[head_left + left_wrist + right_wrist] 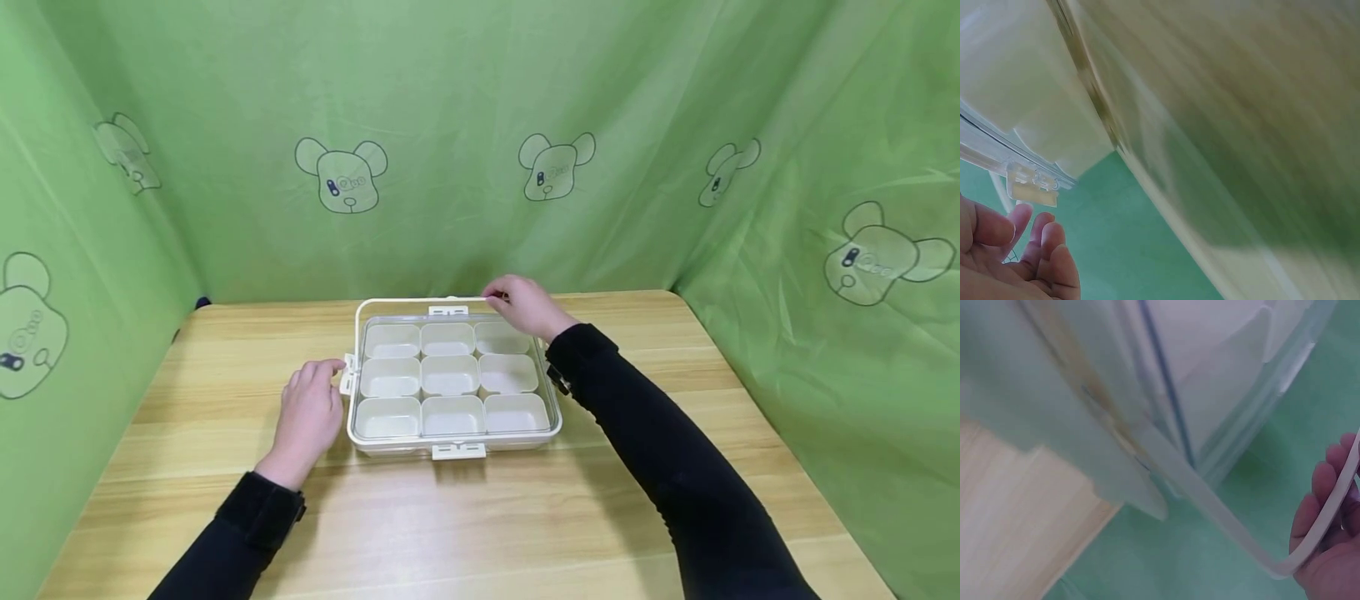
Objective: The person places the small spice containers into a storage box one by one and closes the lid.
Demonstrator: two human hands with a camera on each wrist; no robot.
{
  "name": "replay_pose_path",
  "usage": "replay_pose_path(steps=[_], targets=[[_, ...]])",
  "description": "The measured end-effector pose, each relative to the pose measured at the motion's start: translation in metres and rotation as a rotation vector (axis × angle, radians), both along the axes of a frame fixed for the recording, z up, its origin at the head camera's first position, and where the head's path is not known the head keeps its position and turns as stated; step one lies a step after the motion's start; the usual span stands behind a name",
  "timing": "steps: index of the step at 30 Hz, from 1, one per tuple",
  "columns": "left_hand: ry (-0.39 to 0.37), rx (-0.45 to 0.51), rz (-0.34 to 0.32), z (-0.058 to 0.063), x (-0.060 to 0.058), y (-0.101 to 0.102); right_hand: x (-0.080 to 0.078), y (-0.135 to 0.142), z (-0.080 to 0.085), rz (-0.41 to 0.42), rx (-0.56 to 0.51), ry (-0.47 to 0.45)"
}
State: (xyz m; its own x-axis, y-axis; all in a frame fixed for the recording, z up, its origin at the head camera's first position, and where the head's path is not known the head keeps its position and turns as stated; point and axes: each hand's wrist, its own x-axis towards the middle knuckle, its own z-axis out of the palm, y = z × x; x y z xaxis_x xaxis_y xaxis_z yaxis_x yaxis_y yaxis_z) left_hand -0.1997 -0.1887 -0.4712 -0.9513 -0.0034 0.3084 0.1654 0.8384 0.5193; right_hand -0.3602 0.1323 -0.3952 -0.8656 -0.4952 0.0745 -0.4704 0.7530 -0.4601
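A clear-lidded storage box (454, 443) with a white rim lies on the table, and small white cups (449, 375) fill it in rows. Its white carry handle (420, 300) stands swung toward the back. My right hand (528, 307) grips this handle near its back right corner; in the right wrist view the handle (1319, 531) runs across the fingers. Beside the left side of the box is my left hand (309, 412), fingers loosely bent. Its fingertips are at the left latch (1032, 190); whether they touch it I cannot tell.
White latches stick out at the front (459, 451) and back (448, 310) of the box. The wooden table (465, 525) ends at a green curtain (450, 242) printed with bear heads, which surrounds it at the back and sides.
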Motion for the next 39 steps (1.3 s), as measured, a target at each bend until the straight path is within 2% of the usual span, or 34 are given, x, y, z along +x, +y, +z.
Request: replay_pose_path(steps=[6,13,20,28,33,39], targets=[[-0.003,0.001,-0.004,0.001,0.001,0.001,-0.009,0.000,-0.011,-0.005,0.009,-0.014],[0.000,-0.007,-0.004,0.001,0.000,0.000,-0.005,0.002,-0.012,0.018,0.028,-0.064],[-0.004,-0.017,0.002,0.003,0.000,0.001,-0.004,0.006,-0.015,0.042,0.047,-0.068],[-0.002,-0.014,0.000,0.005,0.002,0.002,0.010,0.016,-0.007,0.043,0.040,-0.037],[0.025,-0.013,-0.002,0.008,0.004,0.004,0.031,0.023,-0.004,-0.028,0.055,-0.016],[0.035,-0.001,-0.003,0.014,0.002,0.013,0.059,0.023,-0.010,-0.224,0.051,-0.096]])
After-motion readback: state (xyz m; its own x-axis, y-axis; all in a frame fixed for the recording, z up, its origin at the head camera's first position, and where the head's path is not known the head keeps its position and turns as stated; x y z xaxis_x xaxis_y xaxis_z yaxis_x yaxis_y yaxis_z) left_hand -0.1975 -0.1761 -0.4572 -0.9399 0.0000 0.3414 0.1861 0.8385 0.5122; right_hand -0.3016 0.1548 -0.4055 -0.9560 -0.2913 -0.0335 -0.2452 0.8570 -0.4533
